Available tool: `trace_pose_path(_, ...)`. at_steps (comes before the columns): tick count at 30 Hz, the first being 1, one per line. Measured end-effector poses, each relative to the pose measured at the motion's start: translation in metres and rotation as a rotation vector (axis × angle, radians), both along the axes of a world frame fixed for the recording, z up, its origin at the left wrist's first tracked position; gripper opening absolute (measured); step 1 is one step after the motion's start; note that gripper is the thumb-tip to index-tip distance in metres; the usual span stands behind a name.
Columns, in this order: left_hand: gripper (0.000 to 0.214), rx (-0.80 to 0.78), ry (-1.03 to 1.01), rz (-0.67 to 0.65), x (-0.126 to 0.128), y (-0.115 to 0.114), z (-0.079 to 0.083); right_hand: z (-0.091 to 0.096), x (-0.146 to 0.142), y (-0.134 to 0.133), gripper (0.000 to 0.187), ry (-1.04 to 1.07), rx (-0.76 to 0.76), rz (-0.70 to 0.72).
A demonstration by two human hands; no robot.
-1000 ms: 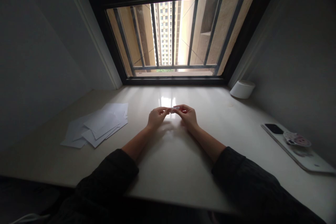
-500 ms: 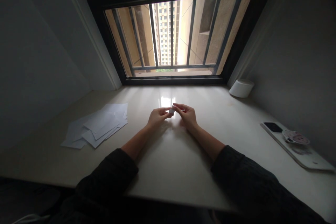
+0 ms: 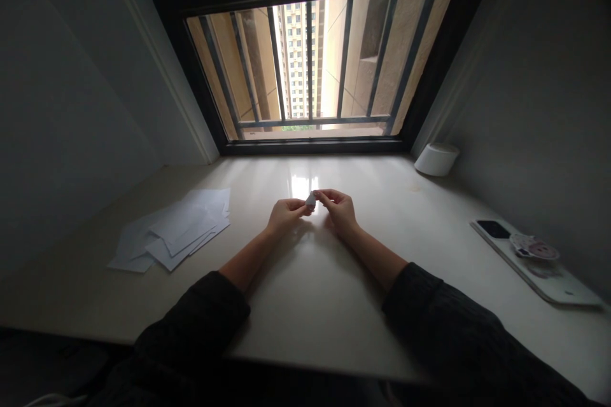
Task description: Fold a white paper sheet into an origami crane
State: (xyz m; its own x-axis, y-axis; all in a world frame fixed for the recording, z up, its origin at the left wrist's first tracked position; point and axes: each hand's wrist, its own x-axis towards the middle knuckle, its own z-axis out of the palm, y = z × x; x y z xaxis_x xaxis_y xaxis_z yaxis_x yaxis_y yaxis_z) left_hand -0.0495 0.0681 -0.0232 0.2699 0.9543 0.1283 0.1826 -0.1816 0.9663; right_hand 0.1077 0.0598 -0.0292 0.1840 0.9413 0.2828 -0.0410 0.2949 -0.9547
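Small white piece roughly upright, pinched between left hand and right hand.
It lay flatter a second ago; the right grip now has its top, the left its lower part, apparently mid-handling. White sheets lie left of both.

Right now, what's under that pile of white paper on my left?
The sheets overlap on the pale tabletop, which shows around their edges. What they cover, including parts of the lower ones, can't be seen.
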Motion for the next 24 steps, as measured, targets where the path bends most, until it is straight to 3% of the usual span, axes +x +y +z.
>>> trace_pose_path(11, 0.040, -0.026, -0.107, 0.028, 0.0000, 0.0052, -0.0037, -0.0054, 0.0014, 0.0049, 0.035, -0.012, 0.010, -0.059)
trace_pose_path(24, 0.038, -0.034, -0.129, 0.005, -0.0004, 0.0030, -0.0012, -0.0025, 0.0014, 0.0031, 0.028, 0.001, 0.030, 0.047)
